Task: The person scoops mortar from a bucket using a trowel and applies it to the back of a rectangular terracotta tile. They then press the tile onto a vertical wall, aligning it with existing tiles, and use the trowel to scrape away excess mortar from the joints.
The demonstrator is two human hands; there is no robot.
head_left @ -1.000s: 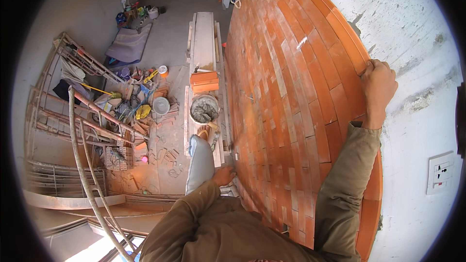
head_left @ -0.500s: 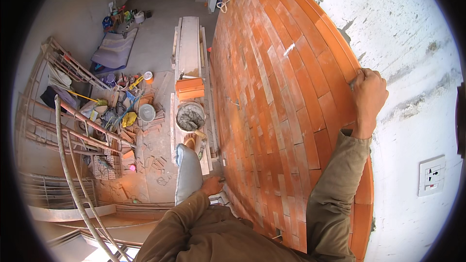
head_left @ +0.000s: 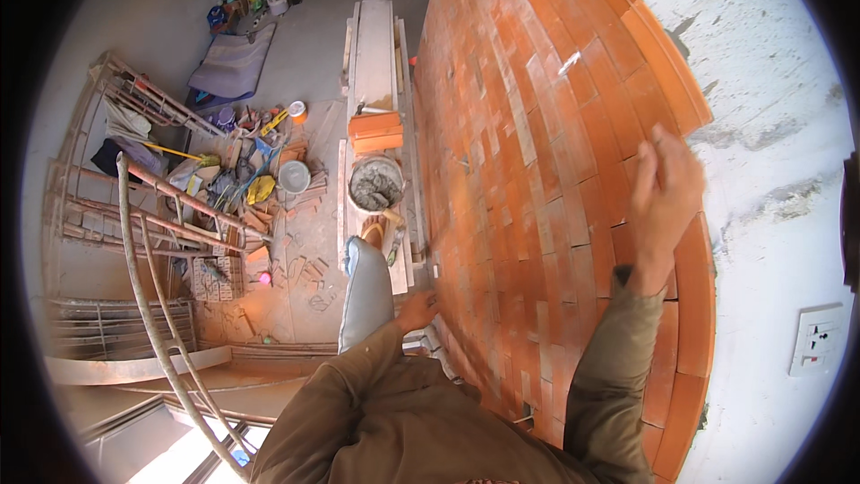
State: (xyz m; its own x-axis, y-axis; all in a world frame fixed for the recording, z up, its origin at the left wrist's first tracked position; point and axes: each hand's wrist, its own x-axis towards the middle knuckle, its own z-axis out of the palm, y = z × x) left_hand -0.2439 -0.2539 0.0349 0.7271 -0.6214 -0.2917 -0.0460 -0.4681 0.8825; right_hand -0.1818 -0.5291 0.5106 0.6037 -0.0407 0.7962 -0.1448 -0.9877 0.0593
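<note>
On the right, a wall faced with orange brick tiles (head_left: 555, 215) fills much of the view. My right hand (head_left: 665, 202) is raised over its upper courses, slightly blurred, with thumb and fingers apart and nothing seen between them. Behind that hand the top course breaks off, and white plaster (head_left: 761, 206) shows past the stepped edge. Low down by the foot of the tiled face is my left hand (head_left: 417, 310), beside my grey trouser leg (head_left: 365, 291). Its fingers are too small and partly hidden to tell their pose.
A plank platform (head_left: 372, 63) carries a bucket of grey mortar (head_left: 376, 184) and stacked orange tiles (head_left: 376, 130), with my foot close to the bucket. Metal scaffold frames (head_left: 134, 224) stand at left. Tools, bags and broken tiles litter the floor. A wall socket (head_left: 815, 341) is at right.
My right hand has come off the end of the top course, and its fingers have opened. The whole view has shifted a little; my left hand stays low by the wall.
</note>
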